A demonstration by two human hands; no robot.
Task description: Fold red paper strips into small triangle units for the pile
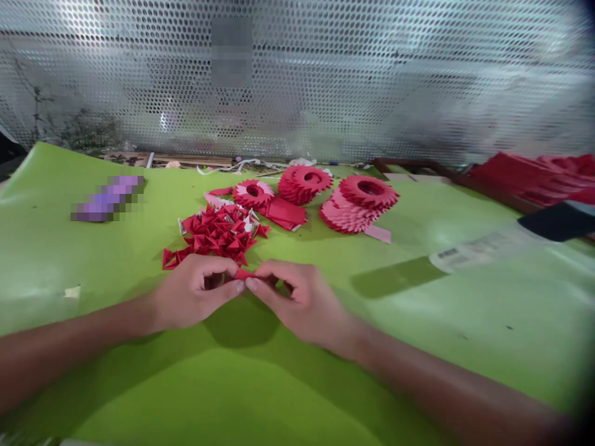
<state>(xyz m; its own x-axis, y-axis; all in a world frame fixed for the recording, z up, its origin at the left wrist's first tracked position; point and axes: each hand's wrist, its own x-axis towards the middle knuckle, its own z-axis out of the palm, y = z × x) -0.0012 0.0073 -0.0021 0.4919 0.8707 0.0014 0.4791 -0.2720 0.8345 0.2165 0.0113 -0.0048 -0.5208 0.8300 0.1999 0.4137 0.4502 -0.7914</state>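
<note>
A small red folded paper piece (243, 274) is pinched between my two hands, above the green table. My left hand (195, 290) grips its left end between thumb and fingers; my right hand (300, 297) pinches the right end the same way. Most of the piece is hidden by the fingertips. Just behind my left hand lies a heap of red folded paper triangles (218, 232), a few of them pale. Beyond the heap are a low red and pink paper ring (252, 193), a taller red paper ring (304, 184) and a red and pink ring stack (357, 201).
Flat red paper pieces (284, 212) lie between the rings, and a pink strip (379, 233) is by the stack. A purple blurred object (109, 198) rests at left. At right are a clear bottle-like object (493, 244) and red paper stacks (534, 176). A perforated metal screen (297, 80) stands behind.
</note>
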